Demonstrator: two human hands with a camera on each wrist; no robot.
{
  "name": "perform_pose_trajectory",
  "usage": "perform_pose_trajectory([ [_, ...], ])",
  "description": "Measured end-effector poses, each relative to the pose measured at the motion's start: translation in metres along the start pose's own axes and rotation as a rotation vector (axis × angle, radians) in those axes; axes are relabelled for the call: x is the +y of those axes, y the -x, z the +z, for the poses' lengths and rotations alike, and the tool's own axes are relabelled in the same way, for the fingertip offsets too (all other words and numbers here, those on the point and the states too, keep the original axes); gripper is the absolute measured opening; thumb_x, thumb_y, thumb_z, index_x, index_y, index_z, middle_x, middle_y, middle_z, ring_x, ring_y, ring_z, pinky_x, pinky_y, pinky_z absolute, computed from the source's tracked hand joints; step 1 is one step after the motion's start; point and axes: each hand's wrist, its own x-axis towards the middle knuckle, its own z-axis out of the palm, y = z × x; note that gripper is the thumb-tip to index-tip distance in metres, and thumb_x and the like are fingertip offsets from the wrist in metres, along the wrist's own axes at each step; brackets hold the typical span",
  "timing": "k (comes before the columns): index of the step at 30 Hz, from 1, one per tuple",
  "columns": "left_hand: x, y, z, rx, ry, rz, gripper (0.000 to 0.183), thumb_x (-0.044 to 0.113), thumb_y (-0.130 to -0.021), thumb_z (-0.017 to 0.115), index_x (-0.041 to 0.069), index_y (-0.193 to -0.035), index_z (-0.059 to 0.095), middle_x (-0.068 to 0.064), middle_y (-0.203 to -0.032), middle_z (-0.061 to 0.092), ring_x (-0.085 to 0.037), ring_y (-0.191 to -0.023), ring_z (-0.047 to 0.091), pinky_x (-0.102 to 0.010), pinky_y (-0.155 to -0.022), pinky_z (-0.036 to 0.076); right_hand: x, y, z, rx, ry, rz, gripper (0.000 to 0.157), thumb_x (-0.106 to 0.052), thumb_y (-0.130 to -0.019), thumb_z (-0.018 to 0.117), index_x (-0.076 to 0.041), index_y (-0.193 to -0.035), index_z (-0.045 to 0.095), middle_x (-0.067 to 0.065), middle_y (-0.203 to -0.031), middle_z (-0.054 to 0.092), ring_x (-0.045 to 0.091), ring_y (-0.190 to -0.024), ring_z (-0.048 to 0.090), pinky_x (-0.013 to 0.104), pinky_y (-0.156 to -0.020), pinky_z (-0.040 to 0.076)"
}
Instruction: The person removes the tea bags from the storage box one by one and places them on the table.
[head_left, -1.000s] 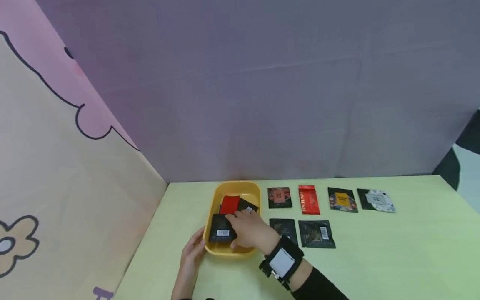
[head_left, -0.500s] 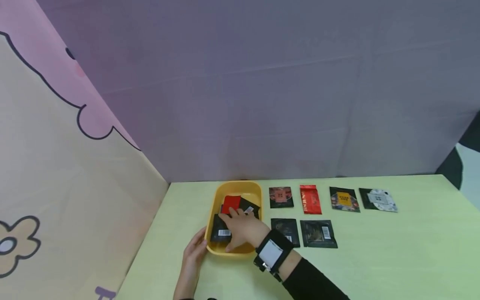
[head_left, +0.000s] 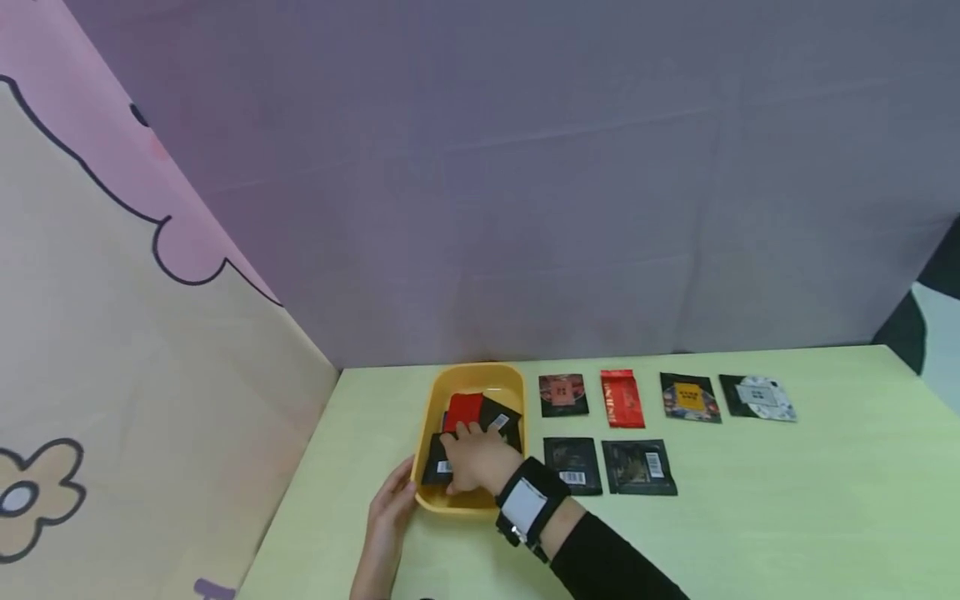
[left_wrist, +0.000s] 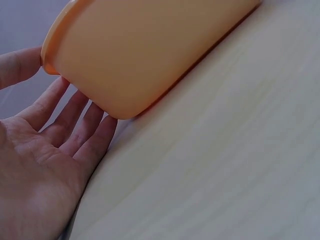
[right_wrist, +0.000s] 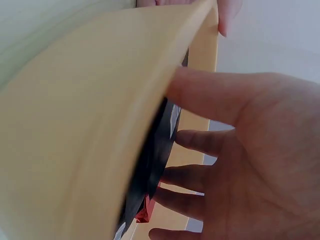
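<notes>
A yellow plastic basket [head_left: 431, 408] stands at the left of the table, holding black packets and a red packet [head_left: 464, 407]. My left hand [head_left: 392, 507] is at its left wall. In the left wrist view, the fingertips [left_wrist: 102, 122] touch the outer wall low down and the thumb lies at the rim. My right hand [head_left: 476, 457] reaches into the basket with its fingers spread. They lie over a black packet with a barcode [head_left: 437, 467], the fingertips right at its surface. Another black packet [right_wrist: 145, 165] edge shows beneath them in the right wrist view.
Right of the basket, a back row holds a dark packet [head_left: 563, 395], a red packet [head_left: 622, 399], a yellow-labelled packet [head_left: 690, 397] and a black-and-white packet [head_left: 758, 397]. Two black packets [head_left: 572, 466] lie in front of these. A grey cloth wall [head_left: 525, 208] rises behind the table.
My right hand has shifted left inside the basket, over the barcoded packet, with its fingers still spread. The left hand stays at the basket's left wall.
</notes>
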Motion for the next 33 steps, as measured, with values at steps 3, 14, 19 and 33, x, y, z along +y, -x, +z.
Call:
perform_pose_trajectory([
  [3, -0.001, 0.001, -0.001, 0.005, -0.016, -0.017, 0.054, 0.017, -0.101, 0.051, -0.006, -0.148, 0.037, -0.021, -0.152, 0.04, -0.01, -0.126, 0.05, -0.02, -0.098, 0.041, -0.001, -0.001, 0.004, 0.01, 0.008, -0.005, 0.078, -0.043, -0.079, 0.082, -0.018, -0.145, 0.048, 0.012, -0.148, 0.046, 0.03, -0.135, 0.042, 0.055, -0.11, 0.034],
  [14, 0.001, 0.001, -0.001, 0.004, -0.003, -0.006, 0.054, 0.015, -0.1, 0.051, -0.008, -0.147, 0.036, -0.023, -0.151, 0.04, -0.005, -0.12, 0.052, -0.02, -0.098, 0.042, 0.001, -0.002, 0.003, 0.063, 0.032, -0.035, 0.078, -0.041, -0.077, 0.084, -0.018, -0.143, 0.05, 0.01, -0.137, 0.057, 0.029, -0.124, 0.052, 0.05, -0.106, 0.039],
  [19, 0.001, 0.001, 0.0, 0.002, 0.0, -0.002, 0.054, 0.016, -0.101, 0.051, -0.008, -0.147, 0.037, -0.023, -0.151, 0.041, -0.002, -0.118, 0.053, -0.02, -0.098, 0.041, 0.002, -0.002, 0.002, 0.066, 0.025, -0.035, 0.076, -0.039, -0.077, 0.084, -0.017, -0.142, 0.052, 0.011, -0.137, 0.057, 0.031, -0.123, 0.053, 0.051, -0.107, 0.039],
  [33, 0.001, 0.0, 0.002, 0.037, -0.043, -0.045, 0.053, 0.019, -0.101, 0.052, -0.003, -0.147, 0.041, -0.019, -0.151, 0.042, -0.023, -0.132, 0.046, -0.045, -0.111, 0.033, 0.019, 0.001, 0.003, 0.141, 0.044, -0.148, 0.076, -0.047, -0.076, 0.081, -0.017, -0.14, 0.054, 0.008, -0.135, 0.059, 0.028, -0.123, 0.051, 0.051, -0.109, 0.037],
])
